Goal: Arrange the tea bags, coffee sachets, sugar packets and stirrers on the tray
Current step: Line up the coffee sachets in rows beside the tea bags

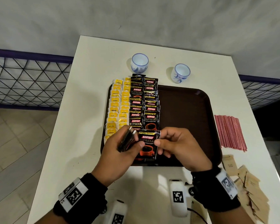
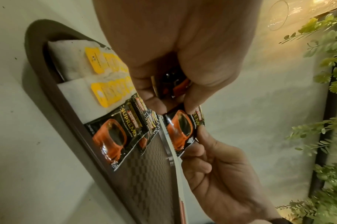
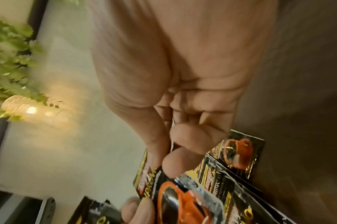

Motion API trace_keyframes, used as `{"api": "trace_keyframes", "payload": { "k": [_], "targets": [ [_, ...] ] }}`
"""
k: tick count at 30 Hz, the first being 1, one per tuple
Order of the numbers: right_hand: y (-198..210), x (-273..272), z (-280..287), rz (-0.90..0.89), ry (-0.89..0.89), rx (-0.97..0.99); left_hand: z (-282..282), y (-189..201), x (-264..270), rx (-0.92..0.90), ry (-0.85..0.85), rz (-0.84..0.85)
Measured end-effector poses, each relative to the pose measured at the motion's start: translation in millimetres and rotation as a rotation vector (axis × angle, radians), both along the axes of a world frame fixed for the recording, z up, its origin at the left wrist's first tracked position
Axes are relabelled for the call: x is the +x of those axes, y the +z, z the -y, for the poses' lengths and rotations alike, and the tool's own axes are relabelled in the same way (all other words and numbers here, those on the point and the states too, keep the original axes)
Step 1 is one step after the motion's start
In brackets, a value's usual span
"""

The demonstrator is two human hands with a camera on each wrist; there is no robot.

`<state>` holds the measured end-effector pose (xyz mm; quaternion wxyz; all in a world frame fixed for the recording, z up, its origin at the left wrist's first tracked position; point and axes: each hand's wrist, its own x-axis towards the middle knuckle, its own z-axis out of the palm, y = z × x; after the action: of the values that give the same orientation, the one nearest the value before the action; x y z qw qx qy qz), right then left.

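Over the near edge of the dark brown rectangular plastic tray point(image 1: 192, 110), the right hand point(image 1: 179, 147) pinches one black foil coffee sachet with an orange cup print point(image 1: 148, 146) between thumb and curled fingers. The left hand point(image 1: 120, 152) has its fingers wrapped round a small stack of the same black sachets point(image 1: 127, 139), held on edge, its thumb touching the single sachet's left side.

On the tray, two columns of yellow-tagged white tea bags point(image 1: 118, 107) fill the 9 o'clock side, and two overlapping columns of laid black coffee sachets point(image 1: 144, 102) stand just beside them toward the centre. The half of the tray toward 3 o'clock is bare.

The bundle of thin red stirrers point(image 1: 229, 133) lies on the white tabletop point(image 1: 87, 78) at 3 o'clock of the tray, and the heap of tan paper sugar packets point(image 1: 249, 188) at about 5 o'clock; both are off the tray.

The step in hand appears to be peeling one sachet off the stack and laying it down. To do it well, the right hand should take the sachet fully clear of the left thumb, keep it flat and print-up, and set it at the 6 o'clock end of a coffee column, overlapping the last one evenly, edges squared, without nudging the neighbours. The foil looks slippery, so a light press may help.
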<state>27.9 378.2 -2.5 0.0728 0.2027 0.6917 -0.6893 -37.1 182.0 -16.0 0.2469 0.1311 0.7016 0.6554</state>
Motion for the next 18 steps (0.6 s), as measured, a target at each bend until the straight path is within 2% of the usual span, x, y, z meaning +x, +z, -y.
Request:
{"api": "trace_keyframes", "payload": {
  "k": [3, 5, 8, 11, 18],
  "targets": [
    [-5.3, -2.6, -11.2, -0.007, -0.161, -0.066, 2.9, -3.0, -1.8, 0.021, 0.027, 0.023],
    [-12.5, -6.1, -28.5, 0.018, -0.247, -0.004, 6.8, -3.7, -2.9, 0.028, 0.049, 0.044],
    [-25.7, -10.9, -46.3, 0.130, -0.213, 0.107, 13.0, -6.1, -4.4, 0.003, 0.065, 0.071],
    [-38.7, -18.3, -50.1, 0.216, -0.176, 0.134, 17.4, -11.2, -3.7, -0.021, 0.075, 0.115],
    [-49.7, -39.2, -41.7, 0.272, -0.159, 0.192, 33.9, -23.8, 0.4, -0.034, 0.099, 0.131]
  ]
}}
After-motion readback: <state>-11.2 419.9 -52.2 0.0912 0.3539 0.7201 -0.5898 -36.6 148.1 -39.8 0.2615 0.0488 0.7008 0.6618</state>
